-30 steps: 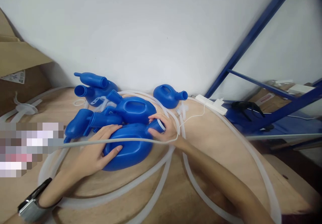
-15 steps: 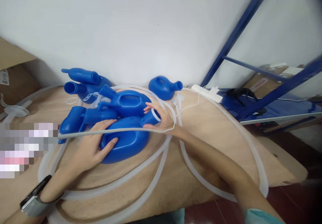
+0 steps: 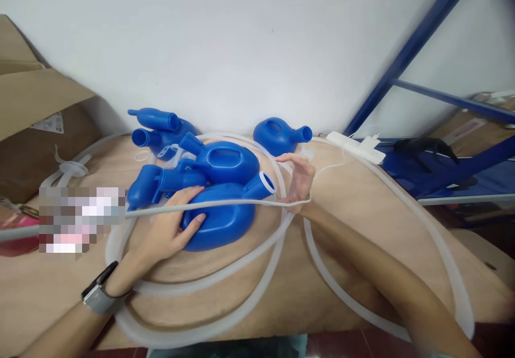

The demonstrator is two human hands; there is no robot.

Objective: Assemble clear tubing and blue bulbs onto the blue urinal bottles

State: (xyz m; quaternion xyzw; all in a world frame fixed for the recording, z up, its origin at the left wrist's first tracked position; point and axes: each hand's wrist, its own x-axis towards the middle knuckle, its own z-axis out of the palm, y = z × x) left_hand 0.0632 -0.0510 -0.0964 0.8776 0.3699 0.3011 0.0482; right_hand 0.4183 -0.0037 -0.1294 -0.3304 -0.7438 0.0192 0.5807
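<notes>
A blue plastic urinal bottle (image 3: 225, 226) lies on its side on the wooden table, its spout toward the right. A white ring (image 3: 268, 183) sits at its mouth. My left hand (image 3: 171, 232) wraps the bottle's left end, the thumb at the handle recess. My right hand (image 3: 300, 181) is just right of the spout, apart from it, with the fingers spread and curved and nothing in them. Right behind lies a second blue bottle (image 3: 235, 178). Several more blue parts, among them a lidded spout piece (image 3: 145, 186), lie to the left.
Clear hose (image 3: 237, 318) loops across the table (image 3: 354, 218). A thin pale cable (image 3: 241, 202) crosses before my hands. Another blue bottle (image 3: 276, 137) stands by the wall, beside a white power strip (image 3: 354, 147). A cardboard box (image 3: 40, 138) is at left, a blue metal rack (image 3: 414, 41) at right.
My right hand has come off the spout and moved right, its fingers opening. The left hand stays on the bottle. The view has shifted a little left.
</notes>
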